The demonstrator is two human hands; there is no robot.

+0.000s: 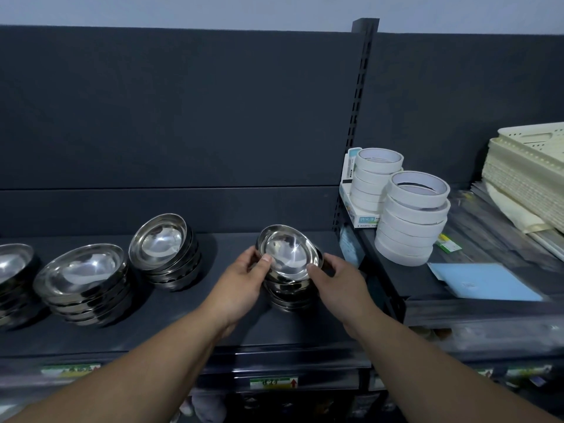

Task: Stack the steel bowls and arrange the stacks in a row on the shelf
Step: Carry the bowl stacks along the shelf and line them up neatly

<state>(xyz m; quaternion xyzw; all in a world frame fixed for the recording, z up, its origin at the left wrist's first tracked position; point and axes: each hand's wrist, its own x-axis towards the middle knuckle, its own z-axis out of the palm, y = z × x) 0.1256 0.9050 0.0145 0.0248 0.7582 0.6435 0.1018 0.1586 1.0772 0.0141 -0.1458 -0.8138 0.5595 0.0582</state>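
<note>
Both my hands grip one stack of steel bowls [288, 254] on the dark shelf [232, 325]. My left hand [241, 285] holds its left side with the thumb on the top bowl's rim. My right hand [335, 282] clasps its right side. The top bowl sits tilted toward me. Three more stacks stand in a row to the left: one stack of steel bowls [163, 242], a second stack of steel bowls [82, 271], and a third stack of steel bowls [13, 264] cut off by the frame's left edge.
A slotted upright post [355, 123] divides the shelving. On the right shelf stand two piles of white tape rolls [412, 215], a small box [351, 193] behind them, a blue sheet [485, 280] and cream plastic trays [531, 175]. Price labels [273, 383] line the shelf's front edge.
</note>
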